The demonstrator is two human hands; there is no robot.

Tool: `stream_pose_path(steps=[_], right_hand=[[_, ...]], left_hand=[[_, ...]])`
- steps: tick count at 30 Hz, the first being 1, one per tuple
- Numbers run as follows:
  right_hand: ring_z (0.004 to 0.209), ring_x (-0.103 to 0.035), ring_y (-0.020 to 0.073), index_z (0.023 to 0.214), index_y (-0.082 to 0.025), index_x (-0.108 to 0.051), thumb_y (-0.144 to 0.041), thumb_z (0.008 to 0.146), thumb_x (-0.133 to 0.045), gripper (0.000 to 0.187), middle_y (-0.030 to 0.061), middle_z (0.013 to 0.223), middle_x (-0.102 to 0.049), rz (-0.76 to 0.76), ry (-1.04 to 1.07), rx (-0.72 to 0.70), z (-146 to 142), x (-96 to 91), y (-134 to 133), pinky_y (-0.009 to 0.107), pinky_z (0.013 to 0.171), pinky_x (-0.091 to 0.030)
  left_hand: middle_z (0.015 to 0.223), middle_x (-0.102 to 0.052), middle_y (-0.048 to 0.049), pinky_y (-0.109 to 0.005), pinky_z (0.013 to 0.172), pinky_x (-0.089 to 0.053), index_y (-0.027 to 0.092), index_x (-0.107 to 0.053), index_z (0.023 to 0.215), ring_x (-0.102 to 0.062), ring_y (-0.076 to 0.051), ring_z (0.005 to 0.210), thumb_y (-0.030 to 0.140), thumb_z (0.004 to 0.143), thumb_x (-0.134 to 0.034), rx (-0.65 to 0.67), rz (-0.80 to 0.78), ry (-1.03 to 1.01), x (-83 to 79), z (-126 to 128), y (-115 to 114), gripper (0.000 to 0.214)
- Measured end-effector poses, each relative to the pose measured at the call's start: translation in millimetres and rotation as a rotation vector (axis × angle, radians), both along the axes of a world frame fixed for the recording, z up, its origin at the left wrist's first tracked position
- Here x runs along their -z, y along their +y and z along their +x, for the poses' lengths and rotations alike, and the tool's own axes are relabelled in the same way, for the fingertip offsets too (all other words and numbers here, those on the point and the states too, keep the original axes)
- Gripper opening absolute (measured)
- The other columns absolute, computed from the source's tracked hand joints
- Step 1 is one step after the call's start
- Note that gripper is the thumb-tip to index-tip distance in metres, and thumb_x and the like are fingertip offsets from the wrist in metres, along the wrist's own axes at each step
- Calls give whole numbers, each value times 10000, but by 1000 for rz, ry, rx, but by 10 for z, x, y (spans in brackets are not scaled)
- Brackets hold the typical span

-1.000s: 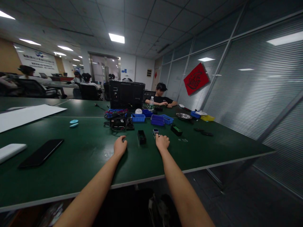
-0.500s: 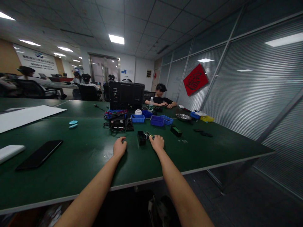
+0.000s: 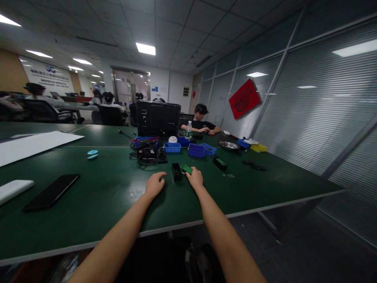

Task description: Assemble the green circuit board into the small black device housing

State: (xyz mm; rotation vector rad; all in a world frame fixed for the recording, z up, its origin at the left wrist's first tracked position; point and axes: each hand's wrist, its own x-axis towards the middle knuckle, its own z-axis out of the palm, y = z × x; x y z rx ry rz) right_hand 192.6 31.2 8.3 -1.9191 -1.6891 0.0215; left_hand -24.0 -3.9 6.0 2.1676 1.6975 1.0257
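My right hand (image 3: 195,179) is closed on a small green circuit board (image 3: 186,169), its flat green face turned up. Just left of the board stands a black open-topped box (image 3: 176,172) on the green table (image 3: 235,188). My left hand (image 3: 155,184) rests on the tabletop left of the box, thumb apart from the fingers, holding nothing and not touching the box. Farther right lies a second black box (image 3: 220,163) with a green board in it. Small clear pieces (image 3: 230,175) lie near that box.
Blue bins (image 3: 172,147), a black device with cables (image 3: 147,154) and a monitor (image 3: 158,119) stand beyond my hands. A metal bowl (image 3: 229,146) and a yellow tray (image 3: 258,148) are at the right. A black phone-like slab (image 3: 53,192) lies left. A person (image 3: 201,120) sits across the table.
The board in my right hand has turned, so its green face now shows instead of its edge and parts. My left hand has moved right, closer to the black box.
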Motion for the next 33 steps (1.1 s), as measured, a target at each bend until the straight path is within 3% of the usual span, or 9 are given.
stream_pose_path(steps=[4, 7, 9, 11, 14, 18, 24, 30, 33], right_hand=[[960, -518, 205, 1097, -171, -538, -313, 737, -567, 388, 85, 1024, -596, 22, 80, -94, 11, 12, 52, 277, 801, -371], [966, -514, 186, 1083, -211, -558, -229, 698, -599, 387, 46, 1023, -586, 22, 137, -189, 41, 3, 75, 274, 834, -366], [958, -517, 177, 1070, -234, -569, -178, 674, -607, 402, 28, 1010, -577, 4, 163, -238, 66, -12, 74, 277, 841, -368], [954, -519, 170, 1066, -241, -573, -138, 664, -598, 416, 24, 1008, -571, -1, 184, -280, 86, -27, 63, 279, 849, -367], [965, -516, 159, 1067, -234, -572, -95, 661, -573, 428, 25, 1026, -567, 19, 208, -364, 101, -34, 52, 275, 861, -364], [975, -512, 152, 1078, -217, -561, -92, 660, -573, 436, 30, 1053, -564, 32, 203, -412, 89, 0, 72, 268, 866, -365], [1000, -499, 165, 1132, -211, -525, -187, 703, -596, 435, 46, 1081, -555, 26, 146, -326, 57, 24, 81, 277, 875, -353], [983, -487, 229, 1058, -192, -597, -402, 717, -595, 400, 107, 1016, -521, 6, 36, -115, 74, -16, 32, 302, 838, -369], [927, -517, 207, 1076, -167, -589, -355, 717, -593, 405, 107, 1004, -508, -2, 77, -112, 80, -17, 45, 284, 831, -381]], left_hand=[[1255, -510, 0, -312, 1008, -307, 248, -508, 1196, -416, -169, 1184, 130, 696, -485, 306, 32, 154, -76, 148, -125, 515], [1204, -551, 19, -312, 1019, -292, 270, -547, 1151, -428, -157, 1170, 123, 719, -450, 414, -60, 149, -162, 193, -211, 466], [1154, -582, 6, -321, 1013, -295, 264, -571, 1112, -458, -162, 1133, 142, 747, -424, 309, -53, 76, -199, 170, -223, 412], [1174, -560, -23, -334, 1011, -291, 246, -541, 1144, -446, -178, 1143, 191, 763, -436, 74, 30, -19, -201, 119, -186, 399], [1316, -419, -65, -330, 1021, -272, 209, -381, 1286, -350, -203, 1231, 308, 726, -534, -167, 87, -103, -144, 46, -73, 589], [1410, -280, -76, -283, 992, -310, 204, -242, 1358, -322, -203, 1256, 305, 653, -615, -17, -22, -63, -45, 27, 33, 805], [1169, -558, -47, -291, 880, -382, 264, -326, 1328, -516, -214, 1052, 364, 672, -595, 94, -157, 83, -62, 75, -43, 716], [1172, -549, -55, -301, 864, -368, 272, -390, 1279, -497, -230, 1053, 452, 644, -613, 146, -132, 129, -115, 128, -95, 697], [1113, -572, -45, -306, 848, -377, 273, -465, 1178, -523, -222, 1013, 435, 626, -636, 140, -123, 97, -123, 161, -108, 601]])
